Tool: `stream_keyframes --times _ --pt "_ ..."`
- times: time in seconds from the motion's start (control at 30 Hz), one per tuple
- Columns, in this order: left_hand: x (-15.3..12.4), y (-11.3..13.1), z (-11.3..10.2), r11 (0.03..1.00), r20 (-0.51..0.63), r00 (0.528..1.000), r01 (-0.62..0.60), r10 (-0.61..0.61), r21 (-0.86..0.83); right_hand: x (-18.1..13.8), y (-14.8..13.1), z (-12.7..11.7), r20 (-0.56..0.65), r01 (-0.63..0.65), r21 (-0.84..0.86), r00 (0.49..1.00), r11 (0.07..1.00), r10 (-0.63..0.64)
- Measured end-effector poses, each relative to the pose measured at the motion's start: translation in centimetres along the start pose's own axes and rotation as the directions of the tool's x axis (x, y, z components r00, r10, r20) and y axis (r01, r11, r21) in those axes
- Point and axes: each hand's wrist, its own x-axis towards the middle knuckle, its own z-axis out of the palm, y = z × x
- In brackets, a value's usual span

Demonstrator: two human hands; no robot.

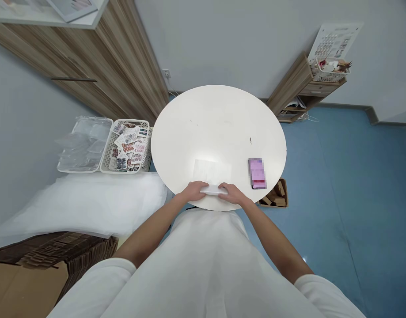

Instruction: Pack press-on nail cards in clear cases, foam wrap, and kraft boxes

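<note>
At the near edge of the round white table (219, 115), my left hand (194, 191) and my right hand (232, 193) grip the two ends of a white, flat, folded or rolled bundle (214, 190). The fingers of both hands are closed on it, with the thumbs on the near side. From the bundle's far side a thin, whitish, see-through sheet (207, 168) lies flat on the tabletop. What is inside the bundle, if anything, is hidden. To the right of my right hand lies a phone (256, 172) with a blurred pinkish screen.
Left of the table stand a white basket of press-on nail cards (128, 148) and a basket of clear plastic cases (90, 141). Nearer are stacked white translucent sheets (106, 198) and flattened cardboard boxes (27, 282). A carton of small brown boxes (278, 194) sits below the table's right side.
</note>
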Motion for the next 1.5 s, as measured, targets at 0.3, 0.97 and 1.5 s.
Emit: stream_keyframes --times 0.3,0.97,1.5 --pt "2.0 -2.8 -2.4 0.925 -0.111 0.929 0.33 -0.354 -0.19 2.7 1.5 -1.5 -0.212 -0.252 0.243 0.928 0.937 0.305" --pt "3.4 1.1 1.0 0.932 -0.212 0.977 0.047 0.032 0.36 -0.3 2.3 4.5 -0.523 -0.339 0.333 0.71 0.88 0.471" --pt "5.4 1.7 0.9 0.918 -0.018 0.986 -0.146 0.164 0.368 3.7 1.3 -1.2 -0.259 -0.169 -0.149 0.958 0.974 0.126"
